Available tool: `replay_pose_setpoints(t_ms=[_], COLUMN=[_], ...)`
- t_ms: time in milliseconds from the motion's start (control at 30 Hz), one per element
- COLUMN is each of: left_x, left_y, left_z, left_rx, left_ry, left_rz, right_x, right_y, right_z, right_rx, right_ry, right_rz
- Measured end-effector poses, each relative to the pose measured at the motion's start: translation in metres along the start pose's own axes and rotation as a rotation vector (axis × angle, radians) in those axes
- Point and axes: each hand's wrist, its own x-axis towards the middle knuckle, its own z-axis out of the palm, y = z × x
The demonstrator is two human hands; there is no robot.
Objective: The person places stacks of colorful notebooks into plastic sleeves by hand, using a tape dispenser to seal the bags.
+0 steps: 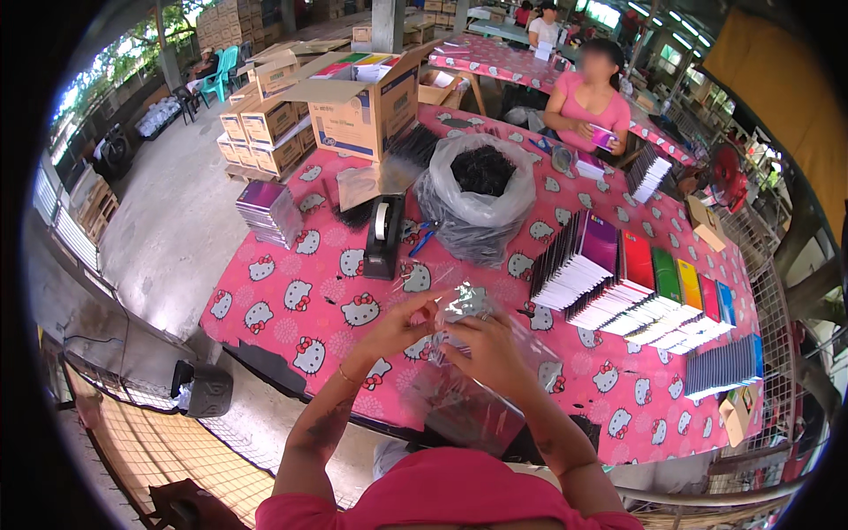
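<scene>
Near the front edge of the table, my left hand (399, 329) pinches a clear plastic bag (465, 303) by its edge. My right hand (484, 347) grips the same shiny film from the other side, fingertips close to the left ones. More loose clear plastic (464, 397) hangs below my wrists over the table edge. Beyond my hands stand a black tape dispenser (383, 238) and, next to it, a blue-handled tool (424, 240). A large translucent sack (481, 221) stuffed with black strips sits behind them.
Rows of notebooks with purple, red, green, yellow and blue covers (632, 283) fill the right side. A wrapped notebook stack (268, 214) lies at left. An open carton (367, 106) stands at the back left corner. Across the table, a person in pink (592, 106) holds a purple notebook.
</scene>
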Motion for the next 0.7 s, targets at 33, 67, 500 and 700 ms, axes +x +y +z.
replay_pose_setpoints(t_ms=[33, 67, 500, 700], left_x=[0.002, 0.003, 0.039, 0.043], left_y=[0.001, 0.001, -0.011, -0.04], left_z=[-0.001, -0.003, 0.032, 0.054], left_rx=[0.116, 0.232, 0.764, 0.668], left_ry=[-0.034, -0.068, 0.082, 0.3], left_rz=[0.092, 0.183, 0.43, 0.296], right_x=[-0.001, -0.005, -0.036, -0.033], right_y=[0.001, 0.002, 0.107, 0.075], right_z=[-0.004, -0.009, 0.035, 0.016], right_rx=[-0.041, -0.082, 0.179, 0.313], right_ry=[-0.006, -0.012, -0.059, -0.059], right_rz=[-0.039, -0.077, -0.281, -0.207])
